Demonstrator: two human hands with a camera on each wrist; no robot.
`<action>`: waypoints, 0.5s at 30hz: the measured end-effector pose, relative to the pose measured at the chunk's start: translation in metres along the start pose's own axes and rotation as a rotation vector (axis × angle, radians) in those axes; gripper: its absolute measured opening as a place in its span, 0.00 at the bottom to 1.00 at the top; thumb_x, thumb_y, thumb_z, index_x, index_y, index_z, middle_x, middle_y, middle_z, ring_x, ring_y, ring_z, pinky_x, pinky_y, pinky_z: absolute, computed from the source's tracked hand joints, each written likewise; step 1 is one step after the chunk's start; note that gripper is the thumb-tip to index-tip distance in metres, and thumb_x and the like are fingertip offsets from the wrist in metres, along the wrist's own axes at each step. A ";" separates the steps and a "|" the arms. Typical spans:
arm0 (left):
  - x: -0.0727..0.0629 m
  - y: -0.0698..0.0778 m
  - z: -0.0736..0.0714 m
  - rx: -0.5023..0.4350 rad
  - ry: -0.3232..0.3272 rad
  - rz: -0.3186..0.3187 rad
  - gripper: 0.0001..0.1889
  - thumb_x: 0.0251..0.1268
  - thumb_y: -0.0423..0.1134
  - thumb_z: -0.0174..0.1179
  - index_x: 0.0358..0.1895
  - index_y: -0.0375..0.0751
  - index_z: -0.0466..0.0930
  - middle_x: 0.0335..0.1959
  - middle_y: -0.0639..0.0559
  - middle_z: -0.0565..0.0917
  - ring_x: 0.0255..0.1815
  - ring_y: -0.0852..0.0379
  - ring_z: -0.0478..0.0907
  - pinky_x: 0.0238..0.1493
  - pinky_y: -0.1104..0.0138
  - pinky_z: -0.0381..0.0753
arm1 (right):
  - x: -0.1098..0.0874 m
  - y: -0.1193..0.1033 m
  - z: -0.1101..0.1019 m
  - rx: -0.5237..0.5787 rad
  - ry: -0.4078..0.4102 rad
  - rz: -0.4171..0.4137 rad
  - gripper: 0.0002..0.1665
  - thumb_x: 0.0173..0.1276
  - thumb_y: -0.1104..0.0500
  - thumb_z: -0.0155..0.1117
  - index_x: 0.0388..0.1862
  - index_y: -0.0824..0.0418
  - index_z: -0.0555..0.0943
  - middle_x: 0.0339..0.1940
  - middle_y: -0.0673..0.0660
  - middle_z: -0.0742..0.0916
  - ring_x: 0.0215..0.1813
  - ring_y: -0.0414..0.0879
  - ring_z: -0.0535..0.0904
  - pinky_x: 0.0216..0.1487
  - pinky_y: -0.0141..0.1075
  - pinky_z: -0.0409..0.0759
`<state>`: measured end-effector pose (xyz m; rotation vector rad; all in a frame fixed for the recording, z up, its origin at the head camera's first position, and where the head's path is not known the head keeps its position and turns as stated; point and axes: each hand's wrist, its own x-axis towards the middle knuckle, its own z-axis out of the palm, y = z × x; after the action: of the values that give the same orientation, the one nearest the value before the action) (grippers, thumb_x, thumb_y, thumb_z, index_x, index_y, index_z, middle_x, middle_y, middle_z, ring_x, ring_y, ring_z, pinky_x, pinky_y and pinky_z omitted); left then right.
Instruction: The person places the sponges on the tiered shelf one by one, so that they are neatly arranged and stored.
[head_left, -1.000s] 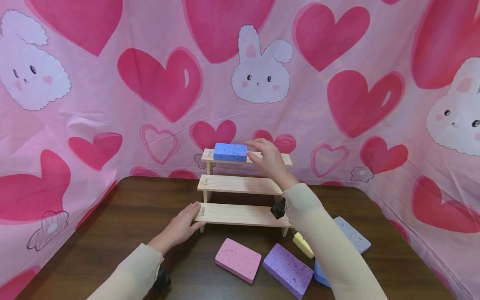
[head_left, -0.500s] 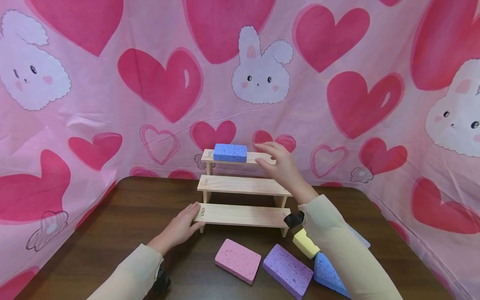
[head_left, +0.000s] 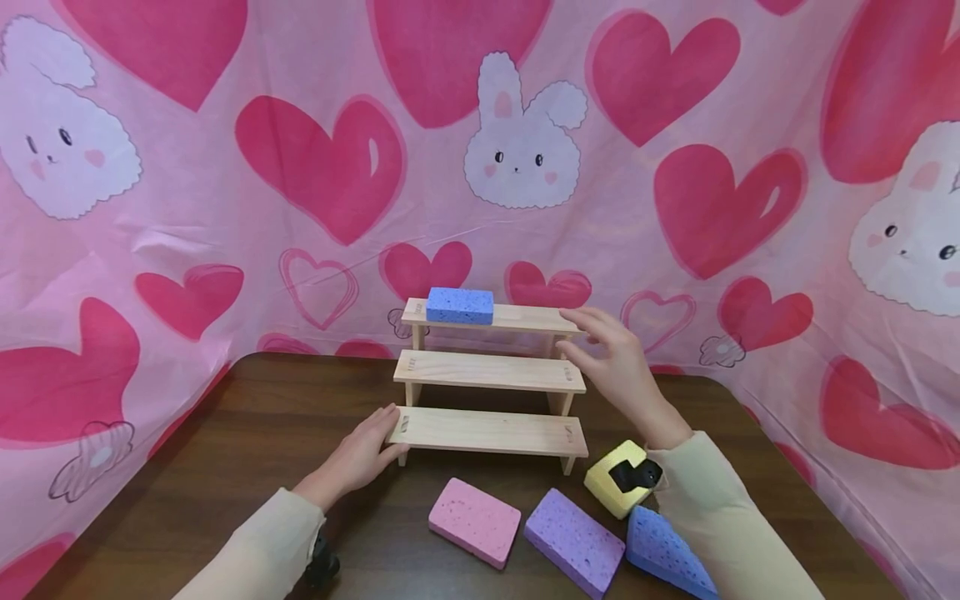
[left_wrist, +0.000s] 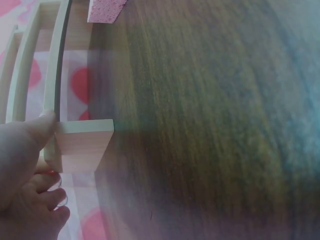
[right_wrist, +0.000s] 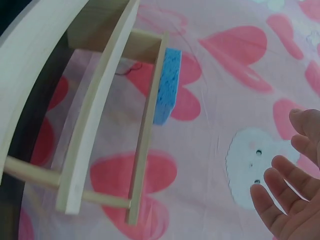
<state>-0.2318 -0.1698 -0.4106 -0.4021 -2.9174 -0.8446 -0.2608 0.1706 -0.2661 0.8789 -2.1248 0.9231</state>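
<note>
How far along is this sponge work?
Looks done: one blue sponge sits on the top step of the wooden stand. In hand: no sponge; the left hand grips the bottom step, and the right hand, holding nothing, is clear of the stand. Probably remaining: the pink sponge, purple sponge, yellow sponge and second blue sponge on the table.

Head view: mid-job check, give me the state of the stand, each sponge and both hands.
Three-tier wooden stand: upright on the table
Upper blue sponge: resting on the top tier, left of its middle
Pink sponge: flat on the table
Purple sponge: flat on the table
Yellow sponge: on the table, partly hidden
Lower blue sponge: on the table, partly hidden
Left hand: gripping the lowest tier's left end
Right hand: raised, holding nothing
</note>
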 end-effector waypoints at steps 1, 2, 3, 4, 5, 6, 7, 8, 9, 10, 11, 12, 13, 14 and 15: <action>0.000 0.000 0.000 0.000 0.000 -0.001 0.34 0.60 0.40 0.62 0.67 0.32 0.59 0.68 0.37 0.59 0.68 0.39 0.52 0.62 0.45 0.56 | -0.003 0.001 -0.003 -0.004 0.005 0.004 0.26 0.53 0.67 0.71 0.53 0.63 0.79 0.49 0.55 0.81 0.46 0.50 0.74 0.43 0.45 0.76; 0.000 0.000 0.000 -0.001 0.000 -0.002 0.34 0.60 0.40 0.62 0.67 0.32 0.59 0.68 0.37 0.59 0.68 0.39 0.52 0.62 0.45 0.56 | -0.006 0.003 -0.005 -0.010 0.007 0.010 0.26 0.53 0.67 0.71 0.53 0.62 0.79 0.49 0.55 0.81 0.46 0.49 0.74 0.43 0.45 0.76; 0.000 0.000 0.000 -0.001 -0.001 -0.002 0.34 0.60 0.40 0.62 0.67 0.32 0.59 0.68 0.37 0.59 0.68 0.39 0.52 0.62 0.45 0.56 | -0.009 0.004 -0.008 -0.011 0.008 0.016 0.26 0.53 0.68 0.71 0.54 0.62 0.79 0.49 0.54 0.81 0.46 0.48 0.74 0.44 0.44 0.76; 0.000 0.000 0.000 -0.003 -0.002 -0.003 0.34 0.60 0.40 0.62 0.67 0.32 0.59 0.68 0.37 0.59 0.68 0.39 0.52 0.62 0.45 0.56 | -0.012 0.005 -0.010 -0.016 0.010 0.023 0.27 0.53 0.68 0.71 0.54 0.62 0.79 0.49 0.54 0.81 0.46 0.47 0.74 0.44 0.43 0.76; 0.000 0.000 0.000 -0.003 -0.002 -0.002 0.34 0.60 0.40 0.62 0.67 0.32 0.59 0.68 0.37 0.59 0.68 0.39 0.52 0.62 0.45 0.56 | -0.016 0.007 -0.013 -0.022 0.011 0.029 0.27 0.52 0.67 0.71 0.54 0.61 0.79 0.49 0.54 0.81 0.46 0.46 0.74 0.44 0.40 0.76; 0.000 0.000 0.000 -0.003 -0.002 -0.002 0.34 0.60 0.40 0.61 0.67 0.32 0.59 0.68 0.37 0.59 0.68 0.39 0.52 0.62 0.45 0.56 | -0.019 0.008 -0.015 -0.029 0.013 0.037 0.27 0.52 0.67 0.71 0.54 0.61 0.79 0.49 0.54 0.81 0.45 0.45 0.73 0.44 0.37 0.76; 0.000 0.000 0.000 -0.003 -0.002 -0.002 0.34 0.60 0.40 0.61 0.67 0.32 0.59 0.68 0.37 0.59 0.68 0.39 0.52 0.62 0.45 0.56 | -0.022 0.010 -0.018 -0.038 0.013 0.047 0.27 0.52 0.67 0.71 0.54 0.60 0.79 0.49 0.54 0.81 0.45 0.44 0.73 0.44 0.34 0.76; 0.000 0.000 0.000 -0.003 -0.001 0.000 0.34 0.60 0.40 0.61 0.67 0.32 0.59 0.68 0.37 0.59 0.68 0.39 0.52 0.62 0.45 0.56 | -0.025 0.012 -0.020 -0.049 0.014 0.057 0.27 0.52 0.67 0.71 0.54 0.60 0.79 0.50 0.54 0.81 0.45 0.44 0.73 0.44 0.31 0.75; 0.000 0.000 0.000 -0.003 0.000 0.001 0.34 0.60 0.40 0.61 0.67 0.32 0.59 0.68 0.37 0.59 0.68 0.39 0.52 0.62 0.45 0.56 | -0.028 0.014 -0.023 -0.057 0.017 0.065 0.28 0.52 0.68 0.71 0.54 0.60 0.79 0.50 0.54 0.81 0.45 0.45 0.73 0.43 0.29 0.75; 0.000 -0.001 0.000 -0.002 0.002 0.003 0.34 0.60 0.40 0.61 0.67 0.32 0.59 0.68 0.37 0.59 0.68 0.39 0.52 0.62 0.45 0.57 | -0.031 0.015 -0.025 -0.064 0.020 0.075 0.28 0.52 0.68 0.71 0.54 0.60 0.79 0.50 0.55 0.81 0.45 0.46 0.74 0.43 0.27 0.74; 0.000 -0.001 0.000 -0.002 0.004 0.005 0.34 0.60 0.40 0.61 0.67 0.32 0.60 0.68 0.37 0.59 0.68 0.39 0.52 0.62 0.45 0.57 | -0.034 0.017 -0.028 -0.070 0.024 0.083 0.28 0.52 0.68 0.71 0.54 0.61 0.79 0.50 0.55 0.80 0.45 0.47 0.74 0.43 0.25 0.73; 0.000 -0.001 0.000 -0.002 0.006 0.007 0.34 0.60 0.40 0.61 0.67 0.32 0.60 0.68 0.37 0.59 0.68 0.39 0.53 0.62 0.45 0.57 | -0.037 0.019 -0.031 -0.075 0.026 0.092 0.28 0.52 0.69 0.71 0.54 0.61 0.79 0.50 0.56 0.80 0.45 0.48 0.74 0.42 0.24 0.73; 0.000 -0.001 0.000 -0.003 0.007 0.008 0.34 0.60 0.40 0.61 0.67 0.32 0.60 0.68 0.36 0.59 0.68 0.39 0.53 0.62 0.45 0.57 | -0.039 0.021 -0.033 -0.082 0.027 0.100 0.28 0.52 0.69 0.70 0.55 0.61 0.78 0.50 0.56 0.80 0.45 0.48 0.74 0.42 0.23 0.73; 0.000 -0.001 0.001 -0.004 0.008 0.009 0.34 0.60 0.40 0.61 0.67 0.32 0.60 0.68 0.36 0.59 0.68 0.39 0.53 0.62 0.45 0.57 | -0.042 0.022 -0.036 -0.090 0.028 0.107 0.28 0.53 0.69 0.70 0.55 0.62 0.78 0.50 0.57 0.80 0.45 0.48 0.74 0.42 0.22 0.72; 0.000 -0.001 0.001 -0.005 0.009 0.010 0.34 0.60 0.41 0.61 0.67 0.31 0.59 0.68 0.36 0.59 0.68 0.39 0.53 0.62 0.45 0.57 | -0.044 0.023 -0.039 -0.095 0.028 0.116 0.28 0.53 0.69 0.70 0.55 0.62 0.78 0.50 0.57 0.80 0.45 0.49 0.74 0.43 0.21 0.71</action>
<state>-0.2320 -0.1704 -0.4117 -0.4124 -2.9034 -0.8502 -0.2424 0.2274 -0.2874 0.6981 -2.1945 0.8790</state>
